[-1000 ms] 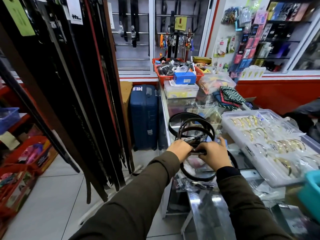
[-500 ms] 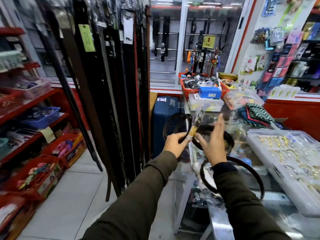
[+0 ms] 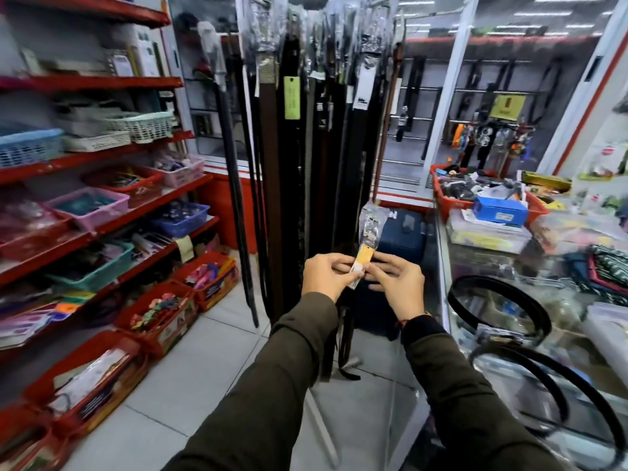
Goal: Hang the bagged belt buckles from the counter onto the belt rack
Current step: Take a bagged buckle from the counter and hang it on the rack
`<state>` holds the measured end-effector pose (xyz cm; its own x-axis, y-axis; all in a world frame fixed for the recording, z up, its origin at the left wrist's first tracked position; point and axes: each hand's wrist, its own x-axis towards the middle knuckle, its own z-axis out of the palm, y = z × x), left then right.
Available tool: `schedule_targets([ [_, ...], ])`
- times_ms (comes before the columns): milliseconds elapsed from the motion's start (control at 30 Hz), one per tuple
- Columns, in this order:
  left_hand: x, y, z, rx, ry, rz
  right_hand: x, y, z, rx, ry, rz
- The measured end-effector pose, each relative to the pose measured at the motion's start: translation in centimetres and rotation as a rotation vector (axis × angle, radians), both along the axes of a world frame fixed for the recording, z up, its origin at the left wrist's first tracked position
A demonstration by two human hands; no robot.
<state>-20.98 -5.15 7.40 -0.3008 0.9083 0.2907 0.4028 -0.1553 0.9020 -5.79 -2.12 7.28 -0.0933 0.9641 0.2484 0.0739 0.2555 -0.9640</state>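
A bagged belt buckle (image 3: 369, 226), a clear plastic sleeve with a yellow tag at its lower end, stands upright between my hands. My left hand (image 3: 324, 277) pinches the tag end from the left. My right hand (image 3: 396, 282) pinches it from the right. Both hands are in front of the belt rack (image 3: 316, 137), a stand of dark belts hanging in plastic-topped rows, and well below its top hooks. The glass counter (image 3: 475, 266) lies to the right, with black coiled belts (image 3: 503, 311) on it.
Red shelves (image 3: 102, 158) with baskets of small goods line the left wall, and red boxes sit on the tiled floor below. A blue suitcase (image 3: 401, 232) stands behind my hands. A red basket (image 3: 441, 195) and boxes crowd the counter's far end.
Both hands lifted the bagged buckle off the counter and swung left to face the belt rack. My view turned left, and the coiled belts stayed on the counter.
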Motion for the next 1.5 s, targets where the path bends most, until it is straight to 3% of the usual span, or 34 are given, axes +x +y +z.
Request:
schedule_targets([
  [133,-3.3,-1.3,0.6,0.023,-0.018,0.039,-3.3,-0.4,0.3,-0.033,0.041,0.066],
  [267,-6.0,-2.0,0.9,-0.002,-0.249,0.014,-5.7,0.0,1.4,-0.143,0.133,0.192],
  [367,-7.3,-2.3,1.3,-0.057,-0.469,-0.073,-7.5,0.2,2.7,-0.123,0.092,0.276],
  [467,-8.8,-2.5,1.4,0.008,-0.562,-0.088,-9.1,-0.1,4.0,-0.066,0.068,0.307],
  [700,-10.7,-3.3,3.5,0.154,-0.441,0.046,-12.5,-0.7,5.6,0.1,0.009,0.233],
  [933,-13.3,-4.4,5.4,0.247,-0.173,0.12,-14.9,-0.8,7.2,0.071,0.057,0.285],
  [1233,-16.6,-4.5,9.8,0.293,-0.305,-0.045,-16.9,-1.5,12.0,0.145,0.181,0.345],
  [1500,-18.2,-3.7,18.3,0.465,-0.368,-0.047,-19.8,-0.9,19.8,0.287,0.283,0.351],
])
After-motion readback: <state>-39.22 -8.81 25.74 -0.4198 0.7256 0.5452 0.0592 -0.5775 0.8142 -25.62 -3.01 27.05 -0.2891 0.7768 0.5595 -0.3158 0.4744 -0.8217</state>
